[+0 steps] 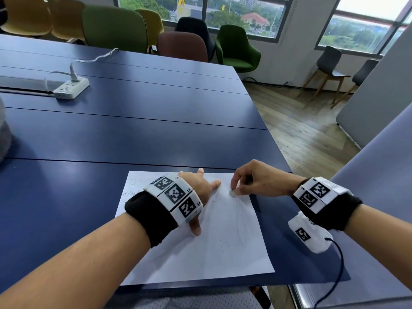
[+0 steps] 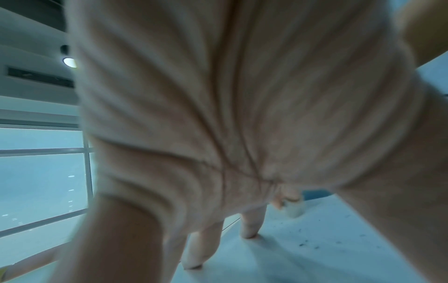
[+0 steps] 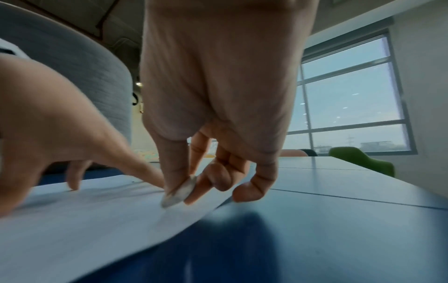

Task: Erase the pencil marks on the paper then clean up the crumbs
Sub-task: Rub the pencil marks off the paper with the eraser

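while your right hand (image 1: 256,182) pinches the small pale eraser (image 1: 233,193) between thumb and fingertips, its lower edge sits on the paper (image 1: 223,253) near the far right corner. your left hand (image 1: 196,188) lies spread on the sheet, fingers straight, tips pressing down just left of the eraser, so that grip is a flat hold-down and clasps nothing.

the paper is a single thin white sheet lying on the blue table (image 1: 133,134), close to your edge. it looks light and limp, and on that smooth top it would likely slide or buckle under a sideways rub, so keep the left fingertips planted near where you rub and stroke away from them rather than toward them. from the right wrist view the sheet's right edge (image 3: 206,210) runs just beside the eraser; rubbing across that edge could catch and crease it.

the eraser looks worn down to a thin rounded sliver (image 3: 180,191), soft and a little grippy. there is not much to hold, so stay pinched on its flat faces, close to the working edge, with moderate pressure.

faint pencil lines (image 1: 239,221) run down the right side of the sheet, and dark crumbs (image 1: 223,243) lie scattered nearby, with more near the far left corner (image 1: 131,189). they are tiny and loose; a light sweep should move them, and a hard press may smear them.
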